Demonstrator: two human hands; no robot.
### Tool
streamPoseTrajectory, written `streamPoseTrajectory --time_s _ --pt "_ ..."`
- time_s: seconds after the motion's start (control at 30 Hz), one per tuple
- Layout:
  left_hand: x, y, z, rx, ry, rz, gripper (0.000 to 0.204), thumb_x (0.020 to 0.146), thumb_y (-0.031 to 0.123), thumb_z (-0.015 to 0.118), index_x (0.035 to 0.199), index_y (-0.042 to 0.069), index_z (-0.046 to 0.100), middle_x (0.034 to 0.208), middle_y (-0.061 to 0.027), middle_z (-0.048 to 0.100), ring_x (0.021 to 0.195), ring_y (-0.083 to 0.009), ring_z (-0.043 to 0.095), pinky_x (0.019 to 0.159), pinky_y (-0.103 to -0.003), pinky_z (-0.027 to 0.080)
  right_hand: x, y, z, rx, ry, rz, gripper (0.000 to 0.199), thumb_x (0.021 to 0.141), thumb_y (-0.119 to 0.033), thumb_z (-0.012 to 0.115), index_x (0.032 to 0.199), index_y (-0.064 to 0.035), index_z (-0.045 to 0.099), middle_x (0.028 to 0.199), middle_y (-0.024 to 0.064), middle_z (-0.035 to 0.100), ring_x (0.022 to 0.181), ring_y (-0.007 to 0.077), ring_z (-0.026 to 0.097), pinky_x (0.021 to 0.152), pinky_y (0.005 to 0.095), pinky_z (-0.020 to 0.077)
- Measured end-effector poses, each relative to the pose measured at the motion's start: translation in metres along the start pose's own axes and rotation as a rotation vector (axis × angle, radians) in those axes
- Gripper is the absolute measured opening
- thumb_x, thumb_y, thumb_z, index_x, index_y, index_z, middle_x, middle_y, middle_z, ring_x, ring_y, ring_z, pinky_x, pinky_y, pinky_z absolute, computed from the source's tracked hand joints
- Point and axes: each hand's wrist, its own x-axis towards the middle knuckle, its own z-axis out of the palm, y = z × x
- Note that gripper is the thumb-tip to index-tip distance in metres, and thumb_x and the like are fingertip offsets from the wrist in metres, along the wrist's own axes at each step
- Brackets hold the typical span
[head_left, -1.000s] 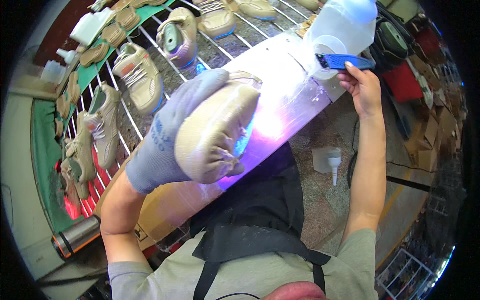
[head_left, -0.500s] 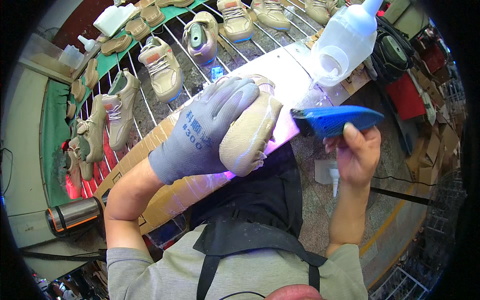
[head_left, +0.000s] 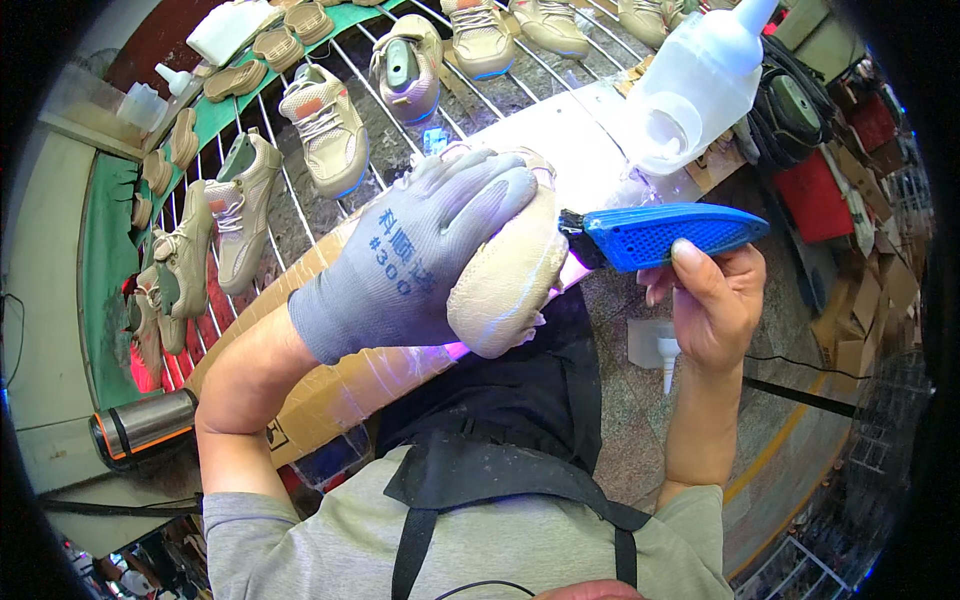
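Note:
My left hand (head_left: 405, 245), in a grey knit glove with dark printing, is wrapped over a beige shoe upper (head_left: 510, 285), its fingers lying across the top. The upper's rounded end points toward me; a pale bluish line runs across it, and ragged edging shows along its right side. My bare right hand (head_left: 715, 305) pinches a blue brush (head_left: 675, 237) with a perforated side. The brush's black bristles (head_left: 575, 235) are at the upper's right edge; whether they touch it I cannot tell.
Beige lace-up sneakers (head_left: 325, 130) stand on a metal rod rack (head_left: 290, 205) beyond my left arm. Loose beige soles (head_left: 235, 82) line a green strip. A translucent plastic bottle (head_left: 695, 95) stands on the brightly lit board at right. A steel flask (head_left: 150, 430) lies at left.
The blue brush has turned, and its bristle end has come left, closer to the upper. My left hand and the upper have shifted slightly right and down.

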Motion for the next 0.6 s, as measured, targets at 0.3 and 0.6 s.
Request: streamPoseTrajectory --time_s 0.3,0.6 --pt "0.003 -0.006 0.0 0.007 -0.026 0.001 0.086 0.07 0.034 0.086 0.141 0.0 0.051 0.133 -0.0214 0.061 0.119 -0.0436 0.062 0.105 -0.052 0.049 -0.018 -0.038 0.021 -0.298 -0.098 -0.219 0.023 0.084 -0.013 0.08 0.099 0.003 0.072 0.088 0.0109 0.07 0.075 0.0143 0.065 0.065 0.028 0.0515" --pt "0.015 -0.008 -0.009 -0.018 -0.093 -0.046 0.081 0.07 0.033 0.087 0.138 0.005 0.055 0.131 -0.0165 0.063 0.118 -0.0387 0.063 0.1 -0.046 0.052 -0.041 -0.052 0.032 -0.807 -0.265 -0.735 0.031 0.089 -0.022 0.079 0.109 -0.0011 0.067 0.094 0.0164 0.073 0.071 0.0228 0.073 0.058 0.0312 0.0576"
